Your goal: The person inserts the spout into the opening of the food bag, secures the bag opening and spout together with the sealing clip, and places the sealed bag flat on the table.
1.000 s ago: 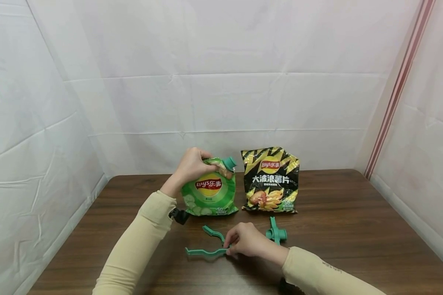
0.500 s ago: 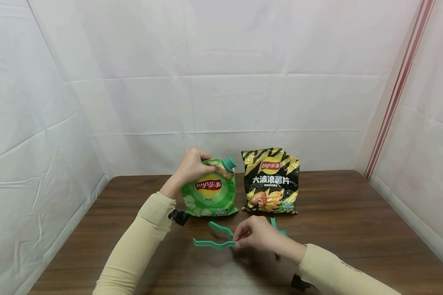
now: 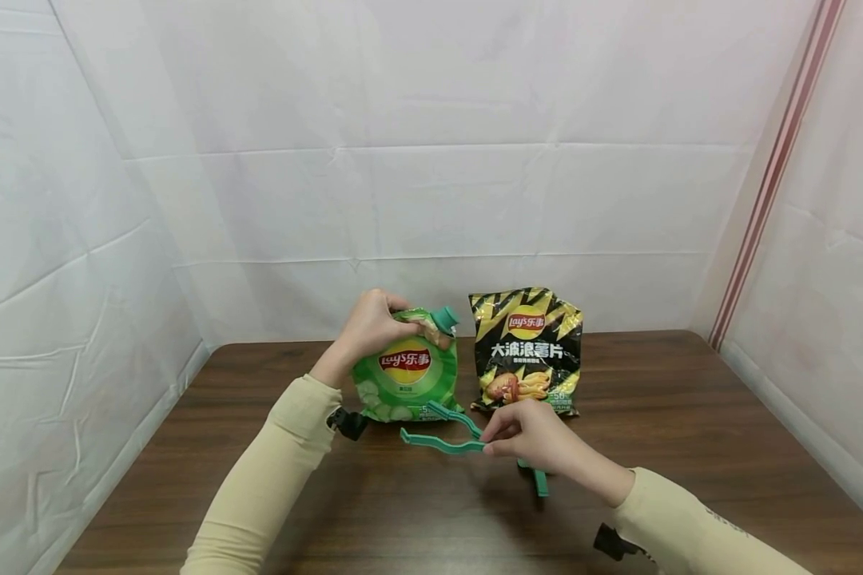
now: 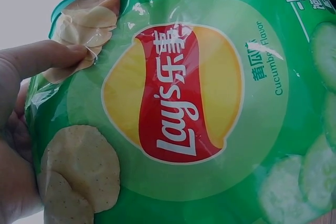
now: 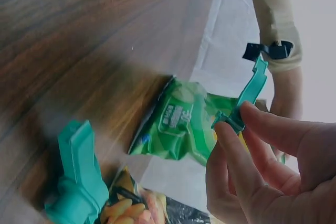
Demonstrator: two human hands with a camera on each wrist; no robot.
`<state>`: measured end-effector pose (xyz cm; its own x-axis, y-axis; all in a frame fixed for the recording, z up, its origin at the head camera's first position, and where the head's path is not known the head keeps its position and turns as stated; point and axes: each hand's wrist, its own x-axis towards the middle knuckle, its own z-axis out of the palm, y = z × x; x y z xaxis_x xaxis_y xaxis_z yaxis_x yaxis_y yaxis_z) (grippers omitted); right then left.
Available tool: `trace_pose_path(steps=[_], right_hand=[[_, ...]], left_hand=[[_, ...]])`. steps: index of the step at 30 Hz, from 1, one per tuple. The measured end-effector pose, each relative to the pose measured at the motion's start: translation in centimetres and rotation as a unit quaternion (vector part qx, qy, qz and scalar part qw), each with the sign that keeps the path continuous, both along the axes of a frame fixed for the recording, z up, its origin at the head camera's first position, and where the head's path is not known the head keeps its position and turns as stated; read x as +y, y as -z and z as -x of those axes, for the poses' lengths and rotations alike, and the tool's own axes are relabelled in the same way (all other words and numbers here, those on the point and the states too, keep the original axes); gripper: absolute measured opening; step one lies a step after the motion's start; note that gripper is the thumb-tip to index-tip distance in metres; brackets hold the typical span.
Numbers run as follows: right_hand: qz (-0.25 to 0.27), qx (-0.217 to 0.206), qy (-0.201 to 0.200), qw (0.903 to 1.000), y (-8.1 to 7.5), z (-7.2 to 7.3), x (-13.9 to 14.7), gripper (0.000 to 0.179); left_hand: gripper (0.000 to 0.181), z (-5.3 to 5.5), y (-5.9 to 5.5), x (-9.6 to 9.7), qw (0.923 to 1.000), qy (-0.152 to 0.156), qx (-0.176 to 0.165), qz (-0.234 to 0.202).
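Note:
The left hand [image 3: 374, 323] pinches the top edge of an upright green Lay's chip bag [image 3: 403, 391]. In the left wrist view its thumb lies along the printed chips on the bag's front [image 4: 173, 93]. A teal spout [image 3: 445, 319] shows at the bag's upper right corner. In front of the bag, the right hand [image 3: 535, 438] pinches a teal bag clip [image 3: 451, 449] at its hinged end. The clip's two arms spread in a V toward the left, the upper one overlapping the bag's bottom in the head view.
A black and yellow Lay's chip bag [image 3: 526, 351] stands right of the green one. On the brown wooden table [image 3: 374, 519] lies a second teal clip with a round spout [image 5: 79, 182], partly hidden behind the right hand in the head view. White cloth [image 3: 431, 200] hangs behind.
The right hand has lifted the teal clip and moved it back and to the right, toward the bags. The left hand and green bag have stayed in place.

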<state>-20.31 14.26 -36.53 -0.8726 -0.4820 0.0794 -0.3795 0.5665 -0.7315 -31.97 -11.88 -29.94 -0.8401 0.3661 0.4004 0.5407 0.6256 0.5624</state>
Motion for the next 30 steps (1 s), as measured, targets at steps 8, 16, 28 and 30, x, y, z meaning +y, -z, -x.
trace_pose_path(steps=[8,16,28,30], right_hand=[[0.004,0.021,0.034,0.9992,-0.7,0.3,0.9,0.003],[0.008,0.028,0.073,0.9969,-0.9,0.7,1.7,0.004],[0.01,0.04,0.125,0.9913,-1.5,1.5,2.4,0.006],[0.019,0.04,0.124,0.9913,-1.5,1.7,2.4,0.004]], left_hand=[[0.009,0.1,0.1,0.0,0.9999,-0.009,0.007,-0.003],[0.009,0.1,0.2,0.0,0.9998,-0.013,0.003,-0.015],[0.008,0.2,0.4,-0.1,0.9994,-0.023,-0.006,-0.024],[0.008,0.2,0.4,-0.2,0.9994,-0.023,-0.005,-0.025]])
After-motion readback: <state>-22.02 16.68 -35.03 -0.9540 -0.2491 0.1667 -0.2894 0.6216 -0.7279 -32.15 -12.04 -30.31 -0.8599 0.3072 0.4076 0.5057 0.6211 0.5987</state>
